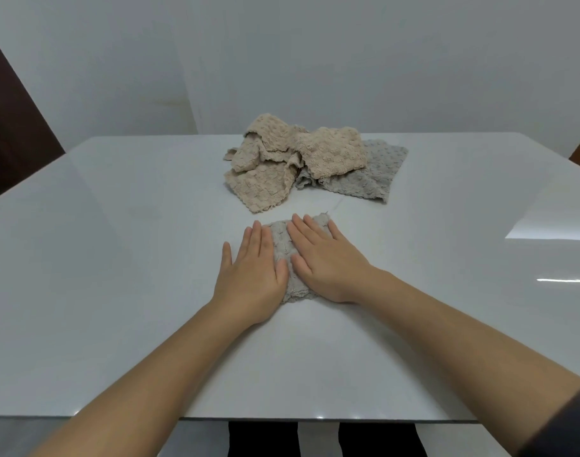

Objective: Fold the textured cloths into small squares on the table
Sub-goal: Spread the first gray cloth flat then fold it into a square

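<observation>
A small folded grey textured cloth lies on the white table in front of me. My left hand lies flat with straight fingers on its left side, partly on the table. My right hand presses flat on its right side. Most of this cloth is hidden under both palms. Farther back sits a loose pile of beige textured cloths, crumpled, with another grey textured cloth spread beneath and to the right of them.
The table's front edge runs close to my body. A white wall stands behind the table. A dark panel shows at the far left.
</observation>
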`<state>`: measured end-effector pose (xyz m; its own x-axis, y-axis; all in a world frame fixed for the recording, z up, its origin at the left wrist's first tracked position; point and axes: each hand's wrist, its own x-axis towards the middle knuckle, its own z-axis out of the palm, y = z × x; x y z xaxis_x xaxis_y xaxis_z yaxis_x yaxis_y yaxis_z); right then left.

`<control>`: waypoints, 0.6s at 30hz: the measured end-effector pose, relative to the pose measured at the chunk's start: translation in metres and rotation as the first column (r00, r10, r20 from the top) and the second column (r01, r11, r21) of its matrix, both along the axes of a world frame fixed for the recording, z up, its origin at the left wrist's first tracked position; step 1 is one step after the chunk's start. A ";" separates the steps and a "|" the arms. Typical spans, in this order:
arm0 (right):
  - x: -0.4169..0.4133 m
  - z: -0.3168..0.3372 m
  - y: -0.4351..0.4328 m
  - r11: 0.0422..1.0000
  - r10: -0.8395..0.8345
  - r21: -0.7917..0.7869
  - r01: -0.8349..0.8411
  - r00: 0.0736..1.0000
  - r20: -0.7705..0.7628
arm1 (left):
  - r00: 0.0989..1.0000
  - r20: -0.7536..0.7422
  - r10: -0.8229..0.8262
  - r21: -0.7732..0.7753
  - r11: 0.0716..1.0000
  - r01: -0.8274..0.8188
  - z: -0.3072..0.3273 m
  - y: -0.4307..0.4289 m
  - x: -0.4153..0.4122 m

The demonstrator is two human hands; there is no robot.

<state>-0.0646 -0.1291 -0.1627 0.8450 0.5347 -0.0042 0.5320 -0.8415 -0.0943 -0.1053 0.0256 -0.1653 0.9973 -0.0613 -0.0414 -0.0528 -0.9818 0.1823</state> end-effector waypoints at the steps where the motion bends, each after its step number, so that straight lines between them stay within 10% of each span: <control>1: 0.000 -0.001 0.001 1.000 0.000 -0.003 0.000 1.000 0.007 | 1.000 -0.005 0.002 0.002 1.000 -0.002 0.000 0.000 0.000; 13: 0.002 0.004 0.000 0.999 -0.007 0.042 0.010 0.997 -0.072 | 0.998 0.057 0.026 -0.104 0.994 -0.020 -0.002 0.002 -0.005; 18: 0.012 0.019 -0.003 0.986 -0.047 0.153 0.070 0.988 -0.144 | 0.970 0.034 -0.242 -0.125 0.962 0.244 0.005 0.031 -0.017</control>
